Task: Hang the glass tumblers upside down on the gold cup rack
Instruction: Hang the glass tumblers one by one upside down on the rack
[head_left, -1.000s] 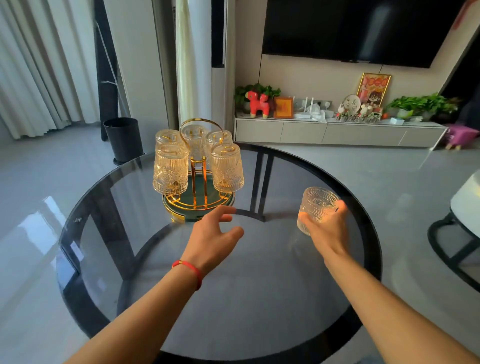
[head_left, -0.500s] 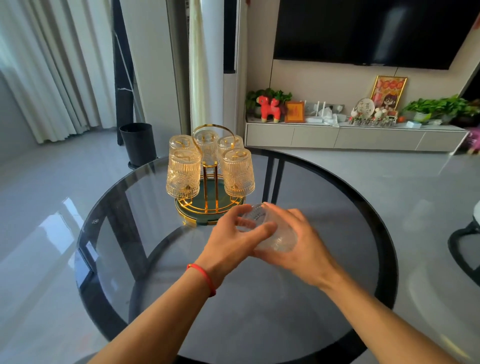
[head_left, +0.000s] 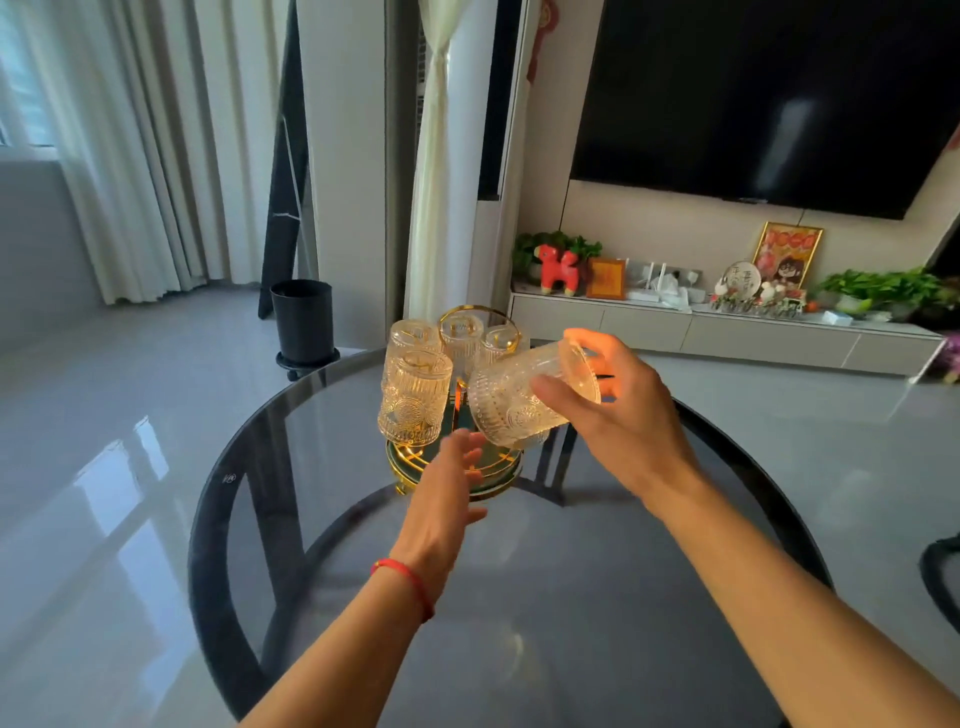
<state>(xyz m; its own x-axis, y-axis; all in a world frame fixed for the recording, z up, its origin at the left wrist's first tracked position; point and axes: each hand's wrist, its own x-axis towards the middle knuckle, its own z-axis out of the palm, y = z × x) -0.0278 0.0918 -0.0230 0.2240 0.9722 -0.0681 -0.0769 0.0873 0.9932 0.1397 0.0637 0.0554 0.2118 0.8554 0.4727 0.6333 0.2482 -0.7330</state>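
Both hands were over the round glass table (head_left: 270, 519), reaching toward the gold cup rack (head_left: 470, 467). The right hand (head_left: 618, 410) gripped a ribbed glass tumbler (head_left: 524, 400), thumb across its near side and fingers wrapped behind its base, and held it in the air tilted well over, base up and to the right, open mouth down and to the left. The mouth of that tumbler sat just beside the rack's right front, in front of its gold centre posts; whether it touched a peg could not be made out. The left hand (head_left: 449, 488) held nothing, its fingers spread loosely and pointing forward, low in front of the rack's green-and-gold base; contact with the base could not be judged. A red string bracelet (head_left: 408, 584) circled the left wrist. Four other tumblers hung upside down on the rack: one at front left (head_left: 413, 400), one behind it (head_left: 410, 338), one at the back under the gold ring handle (head_left: 460, 340), and one at back right (head_left: 498, 343), partly hidden by the held glass. Beyond the table stood a black bin (head_left: 304, 322) on the grey floor, and a low white cabinet (head_left: 727, 338) under a dark wall-mounted screen (head_left: 769, 98).
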